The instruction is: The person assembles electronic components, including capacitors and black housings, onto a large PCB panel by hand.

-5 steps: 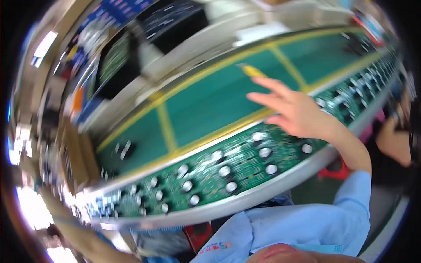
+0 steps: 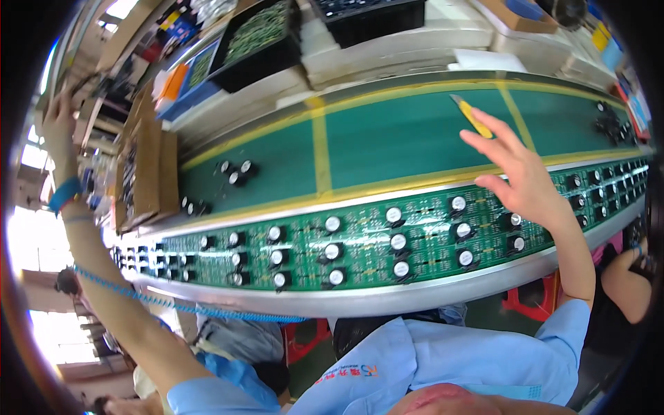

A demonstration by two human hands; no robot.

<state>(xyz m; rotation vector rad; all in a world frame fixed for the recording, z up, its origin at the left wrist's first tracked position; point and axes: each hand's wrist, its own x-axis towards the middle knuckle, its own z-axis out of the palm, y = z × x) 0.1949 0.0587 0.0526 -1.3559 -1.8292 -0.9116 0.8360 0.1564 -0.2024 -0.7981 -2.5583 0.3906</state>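
Observation:
My right hand hovers over the green belt with its fingers spread. By its index and middle fingers is a yellow utility knife, blade pointing away to the left; whether they touch it I cannot tell. Raised at the far left, my left hand is beside a grey metal post; its fingers are too unclear to read. A blue wrist strap with a coiled cord circles that wrist. Between my arms runs a long row of green circuit boards carrying black, silver-topped cylindrical capacitors.
Loose capacitors lie on the belt's left part, more at its far right. A cardboard box stands at the left end. Black bins of small parts line the back. A metal rail edges the near side. Other people sit nearby.
The view has swung, so the belt and boards appear shifted right and look sharper. My left hand has risen at the far left. My right hand stays by the knife, fingers still spread.

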